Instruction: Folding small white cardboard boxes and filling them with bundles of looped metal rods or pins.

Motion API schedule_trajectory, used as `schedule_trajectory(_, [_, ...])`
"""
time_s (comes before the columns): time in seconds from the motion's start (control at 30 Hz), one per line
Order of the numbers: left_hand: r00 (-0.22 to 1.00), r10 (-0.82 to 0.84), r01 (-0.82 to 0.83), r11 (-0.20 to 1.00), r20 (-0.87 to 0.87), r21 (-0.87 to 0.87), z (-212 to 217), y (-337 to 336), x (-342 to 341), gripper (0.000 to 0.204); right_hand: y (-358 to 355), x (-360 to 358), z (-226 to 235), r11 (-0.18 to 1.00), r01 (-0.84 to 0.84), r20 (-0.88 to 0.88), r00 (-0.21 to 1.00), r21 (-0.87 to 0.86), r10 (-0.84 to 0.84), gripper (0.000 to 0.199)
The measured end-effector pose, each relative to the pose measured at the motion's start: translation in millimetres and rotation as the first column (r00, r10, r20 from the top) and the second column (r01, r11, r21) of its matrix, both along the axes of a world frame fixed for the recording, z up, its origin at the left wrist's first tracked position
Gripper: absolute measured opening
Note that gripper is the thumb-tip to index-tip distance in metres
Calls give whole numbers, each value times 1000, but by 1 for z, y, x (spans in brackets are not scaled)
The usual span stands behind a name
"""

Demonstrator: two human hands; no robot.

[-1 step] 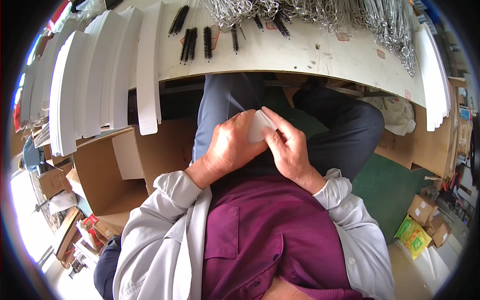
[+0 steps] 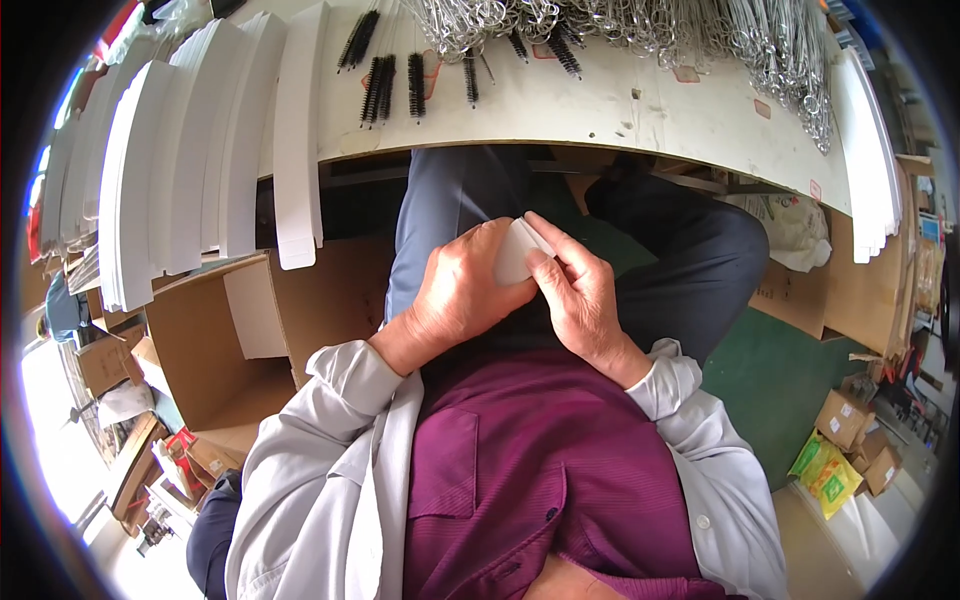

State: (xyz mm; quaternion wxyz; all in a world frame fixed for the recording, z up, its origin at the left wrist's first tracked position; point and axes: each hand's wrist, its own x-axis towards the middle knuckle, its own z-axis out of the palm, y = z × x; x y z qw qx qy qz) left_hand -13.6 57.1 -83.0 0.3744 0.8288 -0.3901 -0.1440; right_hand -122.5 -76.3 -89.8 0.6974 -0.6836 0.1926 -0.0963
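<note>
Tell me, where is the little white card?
The white card is in the middle of the head view, held between the left hand and right hand over the lap, just below the table edge.

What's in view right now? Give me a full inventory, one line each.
card: one, white, folded, held between both hands over the lap
table: one, off-white, across the top
brushes: several, black bristles, on the table left of centre
wire pile: one heap, silver, along the table's far edge
flat cards: many, white, fanned over the table's left end
right stack: one, white, at the table's right end
open box: one, brown cardboard, on the floor at left
small boxes: a few, brown, lower right
packet: one, yellow-green, lower right
left hand: fingers wrapped on the card
right hand: fingers pressing the card
</note>
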Motion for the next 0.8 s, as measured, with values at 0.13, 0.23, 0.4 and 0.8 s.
schedule_trajectory(0.13, [999,-7,6,1000,-47,-11,0,-2,1,50,5,-4,-8,990,75,64,994,122,-84,44])
schedule_trajectory(0.23, [999,-5,5,1000,-54,-12,0,-1,1,51,3,-7,-2,987,24,60,998,-161,-15,43])
schedule_trajectory(0.4, [998,11,-11,1000,-61,3,3,-3,4,51,2,0,-7,977,11,52,999,-213,0,42])
schedule_trajectory(0.8, [999,1,-1,1000,-54,9,-9,1,-2,49,-1,-1,-7,950,-5,58,998,-311,25,33])
